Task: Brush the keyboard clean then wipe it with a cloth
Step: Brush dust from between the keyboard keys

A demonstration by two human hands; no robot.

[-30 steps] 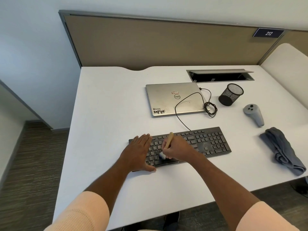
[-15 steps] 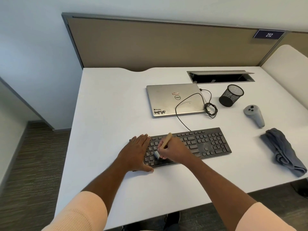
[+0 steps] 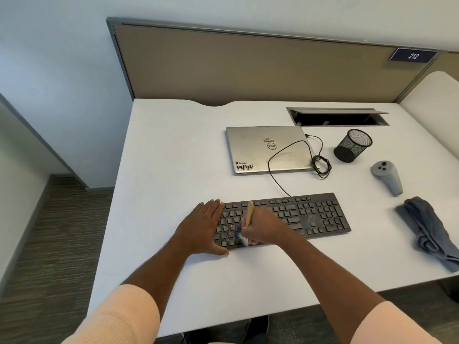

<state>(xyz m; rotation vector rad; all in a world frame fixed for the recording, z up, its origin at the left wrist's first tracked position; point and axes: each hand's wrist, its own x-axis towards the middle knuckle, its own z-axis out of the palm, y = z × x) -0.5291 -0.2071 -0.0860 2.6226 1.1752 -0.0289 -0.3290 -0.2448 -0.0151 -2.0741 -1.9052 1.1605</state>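
Note:
A black keyboard (image 3: 310,214) lies across the front middle of the white desk (image 3: 173,150). My left hand (image 3: 202,229) rests flat on its left end, fingers straight, thumb along the front edge. My right hand (image 3: 265,228) grips a small brush (image 3: 249,213) with a pale wooden handle. Its white bristles touch the lower-left keys between my two hands. A crumpled grey cloth (image 3: 429,232) lies on the desk to the right of the keyboard, apart from it.
A shut silver laptop (image 3: 263,150) sits behind the keyboard, with the black keyboard cable (image 3: 320,165) looped over it. A black mesh pen cup (image 3: 351,148) and a grey handheld controller (image 3: 387,178) stand at the right. An open cable hatch (image 3: 337,117) lies at the back.
The brush in my right hand has swept a little across the lower-left keys, towards the keyboard's front edge. My left hand has stayed flat on the left end.

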